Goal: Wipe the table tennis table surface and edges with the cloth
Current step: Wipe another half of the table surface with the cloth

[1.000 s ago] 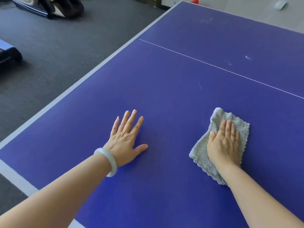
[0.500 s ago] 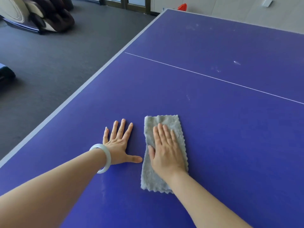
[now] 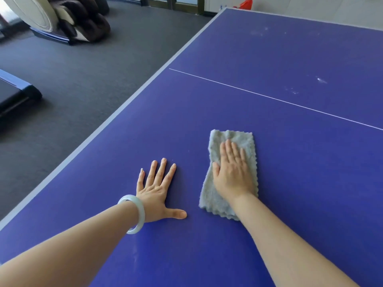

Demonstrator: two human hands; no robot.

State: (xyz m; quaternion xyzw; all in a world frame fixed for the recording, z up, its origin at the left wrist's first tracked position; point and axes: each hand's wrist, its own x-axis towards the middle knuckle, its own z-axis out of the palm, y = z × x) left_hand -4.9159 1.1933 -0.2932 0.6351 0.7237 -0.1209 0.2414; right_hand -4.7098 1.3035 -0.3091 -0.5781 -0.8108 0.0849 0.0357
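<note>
- Toward the near half of the blue desk (image 3: 290, 235), roughly four o'clock from the middle of the view, the grey cloth (image 3: 244, 139) lies folded flat, short of the thin white line (image 3: 269, 98).
- The right hand (image 3: 234, 175) lies palm-down on the cloth, its fingers (image 3: 228, 150) straight and close together, pressing it to the surface rather than clutching it.
- At the cloth's nine o'clock, just beside it, the left hand (image 3: 155, 193) rests flat on bare desk with its fingers spread and nothing held. A pale bangle (image 3: 134, 212) sits on that wrist.
- The wiping looks to be somewhere in its middle, with only this near patch under the cloth.
- Beyond the line, pale smudges (image 3: 320, 80) at two o'clock and more at one o'clock look unwiped.
- A faint streak by the left forearm, at seven o'clock, may be dust or glare; I can't tell which.
- The grey edge band (image 3: 124, 112) along the ten o'clock side appears untouched, so I judge the edges remain to do.
- A massage chair (image 3: 68, 19) stands on the floor at eleven o'clock.
</note>
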